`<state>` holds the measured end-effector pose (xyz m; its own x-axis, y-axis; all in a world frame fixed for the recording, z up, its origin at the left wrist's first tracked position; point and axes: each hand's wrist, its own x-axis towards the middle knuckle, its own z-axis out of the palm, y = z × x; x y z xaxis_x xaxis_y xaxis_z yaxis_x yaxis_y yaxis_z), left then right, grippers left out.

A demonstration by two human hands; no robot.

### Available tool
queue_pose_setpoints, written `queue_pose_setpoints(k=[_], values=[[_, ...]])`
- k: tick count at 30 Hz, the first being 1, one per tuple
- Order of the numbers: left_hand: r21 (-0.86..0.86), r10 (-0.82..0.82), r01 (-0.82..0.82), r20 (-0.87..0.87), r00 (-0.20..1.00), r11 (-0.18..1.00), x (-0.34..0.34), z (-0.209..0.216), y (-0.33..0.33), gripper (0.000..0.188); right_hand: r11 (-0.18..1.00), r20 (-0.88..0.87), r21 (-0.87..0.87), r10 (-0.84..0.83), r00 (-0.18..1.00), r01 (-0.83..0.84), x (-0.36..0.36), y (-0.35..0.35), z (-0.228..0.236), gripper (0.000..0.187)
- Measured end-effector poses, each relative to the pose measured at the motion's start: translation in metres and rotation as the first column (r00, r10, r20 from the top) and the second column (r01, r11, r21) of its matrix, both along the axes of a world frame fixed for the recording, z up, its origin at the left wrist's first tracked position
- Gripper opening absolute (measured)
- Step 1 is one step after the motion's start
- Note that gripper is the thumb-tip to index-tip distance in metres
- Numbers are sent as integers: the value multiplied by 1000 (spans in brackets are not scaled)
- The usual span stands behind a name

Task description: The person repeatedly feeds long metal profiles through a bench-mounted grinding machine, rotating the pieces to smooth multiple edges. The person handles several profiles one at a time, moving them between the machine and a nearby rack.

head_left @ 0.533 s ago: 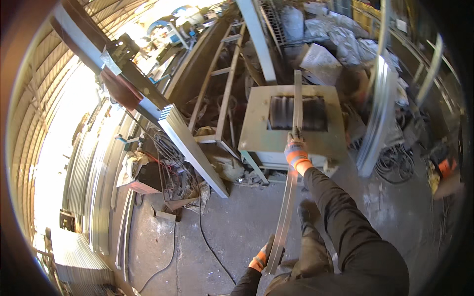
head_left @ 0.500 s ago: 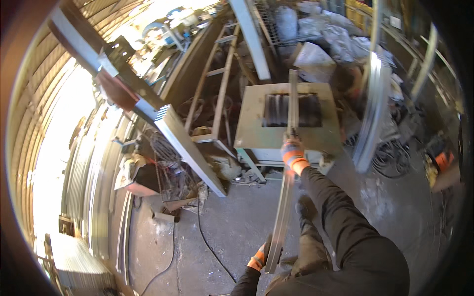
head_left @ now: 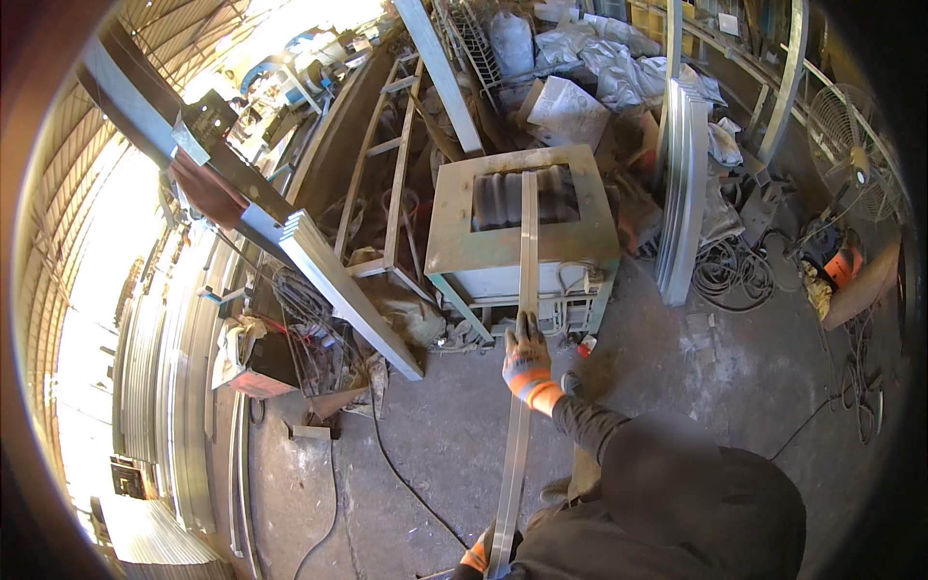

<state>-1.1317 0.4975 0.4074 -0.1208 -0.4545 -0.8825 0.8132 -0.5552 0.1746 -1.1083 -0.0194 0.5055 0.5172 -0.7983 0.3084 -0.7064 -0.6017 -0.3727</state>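
A long, flat metal bar (head_left: 517,435) runs from the lower edge up to a grey-green metal machine (head_left: 590,237). Its far end lies over the dark, ribbed roller (head_left: 498,201) in the opening of the machine's top. Gloved in grey and orange, my right hand (head_left: 527,362) rests on the bar just short of the machine, its fingers stretched out along the metal. My left hand (head_left: 477,553), in a matching glove, grips the near end of the bar at the lower edge. The bar hides part of that hand.
Bundled metal profiles lean left (head_left: 353,295) and right (head_left: 684,193) of the machine. A metal ladder-like frame (head_left: 382,164) stands behind it at left. Black cables (head_left: 391,449) cross the floor. Coiled hose (head_left: 730,275) and a fan (head_left: 855,164) are at right, pale sacks (head_left: 619,63) at the back.
The bar has come back toward me, its far end now within the machine's opening instead of past the far edge. My right hand has moved nearer, its fingers straightened; the view has turned right.
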Motion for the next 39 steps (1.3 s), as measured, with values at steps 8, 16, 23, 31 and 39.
queue_pose_setpoints(k=[8, 16, 23, 31, 39], values=[[-4, -39, 41, -399, 916, 999, 58, -17, -135, 75, 997, -259, 73, -19, 966, 39, 64, -128, -35, 67], [-273, -93, -5, -345, 934, 962, 128, -44, -504, 83, 999, -182, 8, -31, 983, 33, 158, -490, -49, 60], [-228, 109, -118, -49, 993, 967, 179, -31, -692, 59, 990, -284, 126, -28, 958, 66, 220, -688, -45, 56], [-360, 169, -145, 37, 985, 922, 149, -54, -703, 51, 982, -378, 138, -68, 924, 129, 212, -696, -26, 64], [-206, 21, -38, -81, 996, 978, 119, -25, -599, 73, 996, -242, 66, -45, 969, 62, 171, -591, -24, 62]])
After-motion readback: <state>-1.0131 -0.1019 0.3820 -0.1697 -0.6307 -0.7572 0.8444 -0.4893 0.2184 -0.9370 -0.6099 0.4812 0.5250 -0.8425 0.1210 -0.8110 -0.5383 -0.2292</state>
